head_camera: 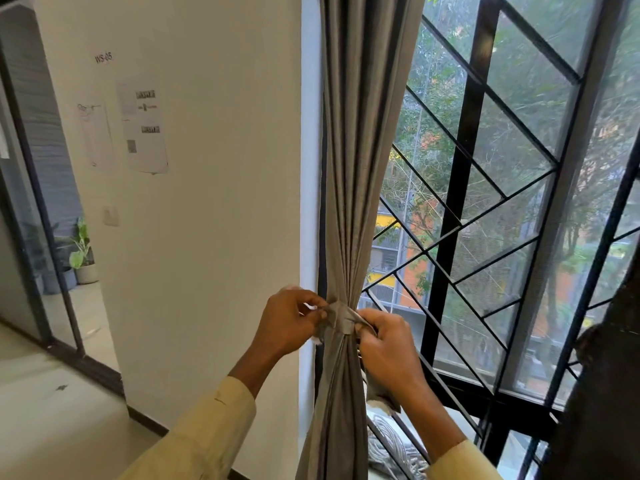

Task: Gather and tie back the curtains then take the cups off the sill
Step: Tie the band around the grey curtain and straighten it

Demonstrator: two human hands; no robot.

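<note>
**Inspector:** State the surroundings first.

**Assistant:** A cream plaster wall (214,209) stands left of the window, carrying two white printed paper sheets (145,128) and a pale wall switch (110,216). Further left, a dark-framed glass door (31,209) opens onto a green potted plant in a white pot (83,261). A black diagonal metal window grille (485,216) fills the right side, with trees and orange buildings beyond.

**Inspector:** And the task item?

**Assistant:** The grey pleated fabric curtain (353,168) hangs between wall and grille, gathered into a narrow waist at hand level. A grey fabric tie-back band (341,322) wraps that waist.

**Inspector:** Grip?

**Assistant:** The left hand (289,322) pinches the band's left end between thumb and fingers. The right hand (386,344) is closed on the band's right end (a loose tail hangs below the wrist). Both yellow sleeves (204,434) rise from the bottom edge.

**Inspector:** Obstructions, unclear items?

**Assistant:** The curtain and right forearm cover most of the sill. A grey-white ribbed bundle (394,448) lies low beside the curtain; I cannot tell what it is. A dark shape (602,393) fills the lower right corner, unidentifiable. Whether the band is knotted is hidden by the fingers. Sheet text is illegible, except a label reading "WS-05" above.
</note>
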